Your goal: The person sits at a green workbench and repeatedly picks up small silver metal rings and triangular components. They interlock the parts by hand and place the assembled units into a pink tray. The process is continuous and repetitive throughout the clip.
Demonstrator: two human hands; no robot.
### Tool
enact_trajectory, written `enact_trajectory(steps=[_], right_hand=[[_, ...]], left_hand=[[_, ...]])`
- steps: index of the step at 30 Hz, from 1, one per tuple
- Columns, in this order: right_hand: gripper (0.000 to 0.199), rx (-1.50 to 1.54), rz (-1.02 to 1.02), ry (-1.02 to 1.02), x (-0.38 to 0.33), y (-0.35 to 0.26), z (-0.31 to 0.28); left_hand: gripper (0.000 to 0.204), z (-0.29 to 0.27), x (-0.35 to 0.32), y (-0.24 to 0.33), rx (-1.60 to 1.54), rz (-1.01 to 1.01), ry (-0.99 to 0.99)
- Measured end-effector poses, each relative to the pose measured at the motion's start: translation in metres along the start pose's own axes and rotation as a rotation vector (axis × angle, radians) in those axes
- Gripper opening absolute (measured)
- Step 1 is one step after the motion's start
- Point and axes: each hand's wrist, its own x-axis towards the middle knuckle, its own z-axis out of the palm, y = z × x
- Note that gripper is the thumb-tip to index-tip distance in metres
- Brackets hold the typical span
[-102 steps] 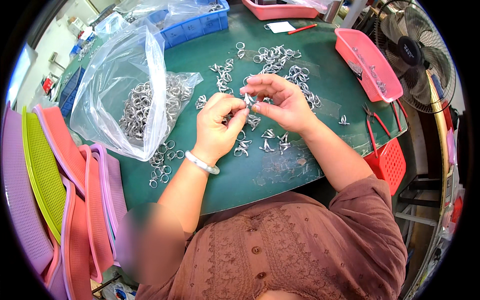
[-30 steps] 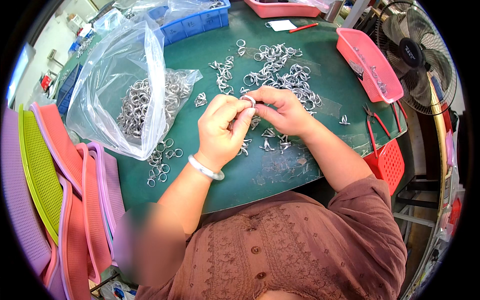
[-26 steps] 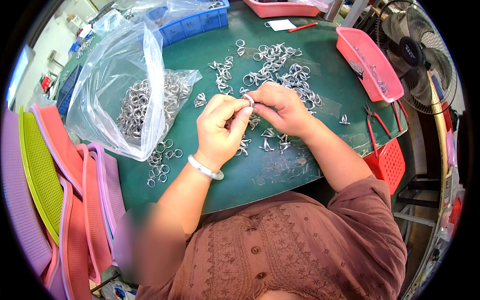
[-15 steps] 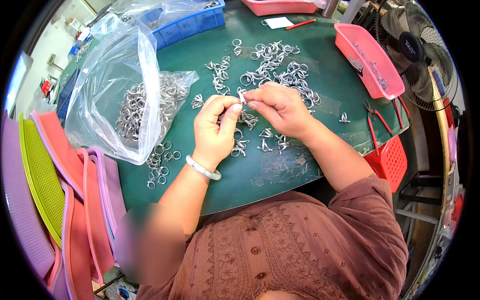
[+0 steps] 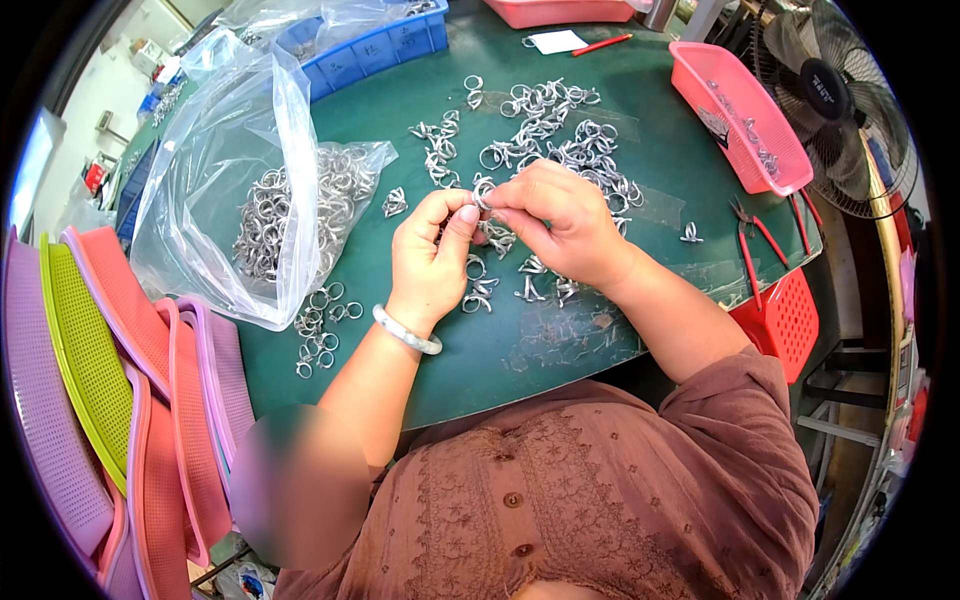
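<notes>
Between the fingertips of both hands is a silver-grey metal ring, its round band facing up. My left hand, with a pale bangle at the wrist, pinches the ring's left side between thumb and fingers. My right hand is closed on its right side. Under and around the hands lie loose rings: a large heap beyond them, a smaller cluster at the far left of it, and several close by my left hand. A clear plastic bag full of rings lies to the left.
Flat rings lie in front of the bag. A blue crate stands at the back; a pink basket holds rings at the right. Red-handled pliers lie on the green table's right edge, near a fan. Stacked plastic baskets stand left.
The ring between my fingers has turned, so its round opening now shows. Both hands stay in nearly the same place, the right fingers having shifted slightly.
</notes>
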Motion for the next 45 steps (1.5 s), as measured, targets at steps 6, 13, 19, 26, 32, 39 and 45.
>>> enact_trajectory(steps=[6, 13, 19, 26, 32, 39, 45], right_hand=[[0.021, -0.001, -0.021, -0.008, 0.0, 0.001, 0.0], [0.023, 0.128, 0.148, -0.017, 0.0, 0.003, -0.001], [0.034, -0.198, 0.101, -0.413, -0.006, 0.006, -0.004], [0.044, -0.239, 0.206, -0.53, -0.004, 0.002, -0.002], [0.042, -0.008, 0.298, -0.372, -0.005, 0.004, -0.003], [0.03, 0.115, 0.321, -0.31, -0.007, 0.006, -0.001], [0.017, 0.121, 0.347, -0.33, -0.007, 0.007, -0.002]], left_hand=[[0.017, 0.001, 0.001, 0.009, -0.087, -0.142, -0.03], [0.017, -0.018, 0.009, 0.005, -0.572, -0.319, 0.074], [0.015, -0.024, 0.013, 0.005, -0.801, -0.432, 0.193], [0.017, -0.021, 0.013, 0.018, -0.81, -0.452, 0.226], [0.025, -0.019, 0.012, 0.017, -0.012, -0.418, 0.037], [0.021, -0.025, 0.011, 0.016, 0.59, -0.099, -0.157], [0.012, -0.024, 0.012, 0.014, 0.652, 0.027, -0.132]])
